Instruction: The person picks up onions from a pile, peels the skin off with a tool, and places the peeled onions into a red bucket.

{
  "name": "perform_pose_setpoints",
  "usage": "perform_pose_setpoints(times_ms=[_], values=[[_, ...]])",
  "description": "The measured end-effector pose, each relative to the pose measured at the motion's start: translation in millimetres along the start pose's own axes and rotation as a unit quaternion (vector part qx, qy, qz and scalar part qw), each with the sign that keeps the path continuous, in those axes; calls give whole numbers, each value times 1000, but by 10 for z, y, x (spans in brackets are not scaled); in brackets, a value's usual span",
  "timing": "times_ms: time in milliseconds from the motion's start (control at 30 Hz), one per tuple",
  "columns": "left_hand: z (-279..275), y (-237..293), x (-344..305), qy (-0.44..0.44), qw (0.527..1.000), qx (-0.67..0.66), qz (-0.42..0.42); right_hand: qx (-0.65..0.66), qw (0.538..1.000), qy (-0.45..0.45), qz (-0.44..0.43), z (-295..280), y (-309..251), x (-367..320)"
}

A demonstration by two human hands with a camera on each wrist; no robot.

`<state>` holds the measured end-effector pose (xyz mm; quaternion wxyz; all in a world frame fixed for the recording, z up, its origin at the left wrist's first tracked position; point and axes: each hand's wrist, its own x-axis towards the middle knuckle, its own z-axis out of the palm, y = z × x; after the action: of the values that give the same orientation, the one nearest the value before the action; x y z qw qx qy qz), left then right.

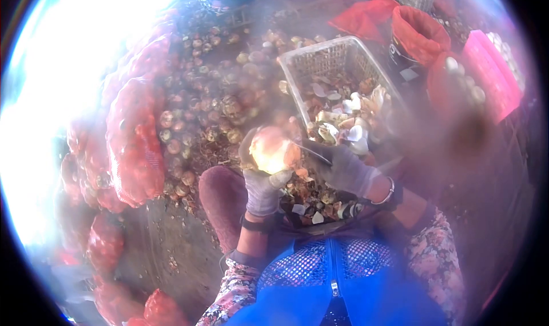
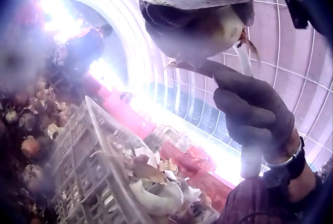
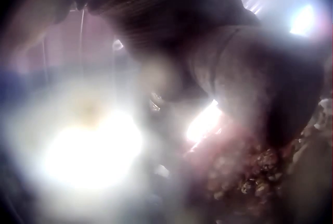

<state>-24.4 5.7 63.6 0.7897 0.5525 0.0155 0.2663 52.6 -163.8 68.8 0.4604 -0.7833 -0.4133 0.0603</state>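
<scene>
In the head view, my gloved left hand (image 1: 263, 193) holds a large, brightly lit onion (image 1: 273, 150) over my lap. My gloved right hand (image 1: 350, 170) grips a small knife, its dark blade (image 1: 315, 152) pointing at the onion's right side. From the left wrist view, the onion (image 2: 225, 30) shows a pale peeled face with a strip of dry skin (image 2: 251, 46) hanging off. The right hand (image 2: 255, 109) is just below it with curled fingers. Glare and blur cover most of the right wrist view, where a gloved hand (image 3: 250, 73) looms dark.
A plastic crate (image 1: 291, 89) of peels and white onion scraps (image 1: 355, 133) stands just ahead. Unpeeled onions (image 1: 229, 106) pile up at the left, beside filled red mesh sacks (image 1: 136, 146). At the right are a red-lined bucket (image 1: 420, 37) and a pink basket (image 1: 492, 77) of white onions.
</scene>
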Motion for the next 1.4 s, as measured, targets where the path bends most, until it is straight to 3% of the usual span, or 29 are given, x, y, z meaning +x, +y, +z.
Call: perform_pose_setpoints(times_ms=[33, 133, 233, 300, 400, 533, 567, 667, 700, 800, 833, 867, 900, 933, 967, 1033, 1067, 1100, 1167, 1233, 1267, 1333, 1400], values=[[-11, -27, -14, -5, 1000, 6, 4, 5, 1000, 0, 25, 2, -16, -16], [-52, -119, -15, -15, 998, 56, 23, -206, 977, -56, -13, 228, 423, -14], [-96, -259, -53, -28, 999, 23, -1, -153, 987, -16, -53, 319, 615, -8], [-46, -188, -36, -38, 999, 4, -39, -188, 980, -58, -13, 251, 579, 9], [-91, -275, -35, -60, 986, 154, -21, -151, 987, -52, -24, 257, 586, -36], [-65, -351, -41, -45, 944, 284, 163, 19, 998, -37, -52, 388, 703, -39], [-31, -323, -59, -46, 953, 259, 153, 27, 997, -39, -54, 409, 722, -51], [-44, -286, -78, -10, 969, 242, 49, -144, 984, -79, -62, 228, 437, -40], [-38, -281, -92, -1, 980, 197, 24, -209, 970, -103, -66, 193, 381, -35], [32, -171, -171, 13, 990, -45, -133, -212, 973, -93, -23, 139, 264, -41], [32, -179, -182, 9, 993, 0, -116, -213, 973, -86, -36, 169, 335, -40], [8, -244, -169, -6, 994, 103, -31, -215, 972, -78, -50, 198, 407, -39], [-32, -358, -150, -21, 977, 204, 54, -248, 960, -80, -100, 324, 679, -40], [-42, -421, -140, -38, 943, 302, 138, -249, 961, -80, -93, 352, 720, -45], [-26, -435, -140, -38, 945, 292, 141, -251, 961, -80, -86, 378, 755, -47], [39, -302, -174, -36, 983, 175, 38, -192, 978, -75, 38, 322, 557, -22], [70, -235, -188, -35, 993, 115, -14, -204, 976, -68, 26, 313, 583, -3], [114, -233, -217, -23, 996, -46, -78, -216, 974, -62, 14, 314, 652, 30], [150, -144, -216, -6, 961, -203, -188, -223, 974, -21, -42, 309, 770, 70], [135, -233, -210, 1, 976, -140, -165, -213, 967, 50, -129, 252, 750, 112], [126, -278, -209, 6, 982, -108, -155, -211, 969, 35, -125, 232, 728, 100], [51, -292, -186, -2, 953, -234, -194, -160, 979, -4, -128, 145, 638, 81], [-23, -373, -153, -113, 899, -381, -184, -13, 987, -61, -146, 76, 536, 120]])
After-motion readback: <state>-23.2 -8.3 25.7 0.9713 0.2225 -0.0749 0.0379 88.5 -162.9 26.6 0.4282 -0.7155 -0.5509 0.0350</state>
